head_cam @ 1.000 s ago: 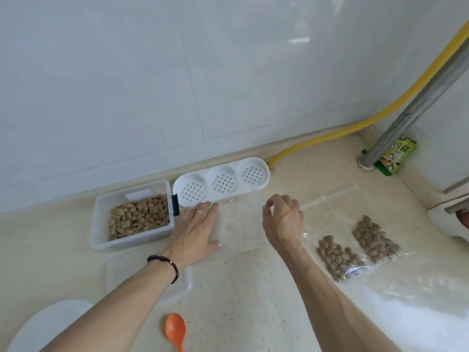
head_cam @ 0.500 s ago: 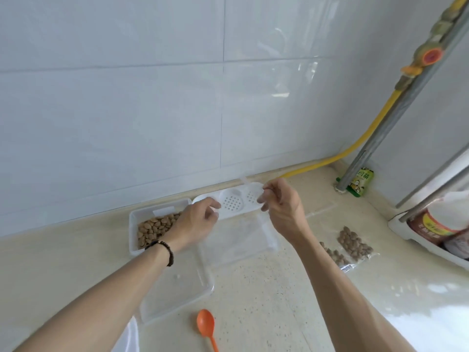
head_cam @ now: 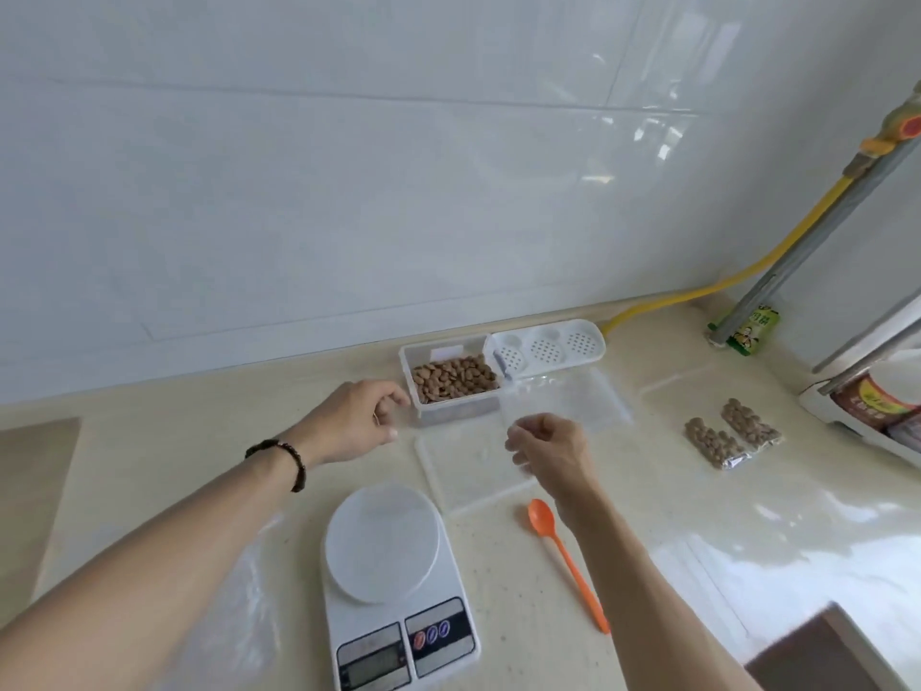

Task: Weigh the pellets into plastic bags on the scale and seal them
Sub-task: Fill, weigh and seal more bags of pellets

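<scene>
Holding our left hand point(head_cam: 356, 421) loosely curled and empty beside the tub of pellets point(head_cam: 452, 377), we pinch a clear plastic bag point(head_cam: 560, 399) with our right hand point(head_cam: 548, 448) above the tub lid point(head_cam: 463, 471). The scale point(head_cam: 393, 586) sits bare on the desk point(head_cam: 648, 516), the orange spoon point(head_cam: 565, 556) just right of it. Two filled bags point(head_cam: 730, 433) lie well apart to the right.

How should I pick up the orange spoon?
Grip the orange spoon by its long thin handle, coming from above on the near end. It lies flat on the counter, bowl pointing away toward the wall, so the handle end is closest to you.
</scene>
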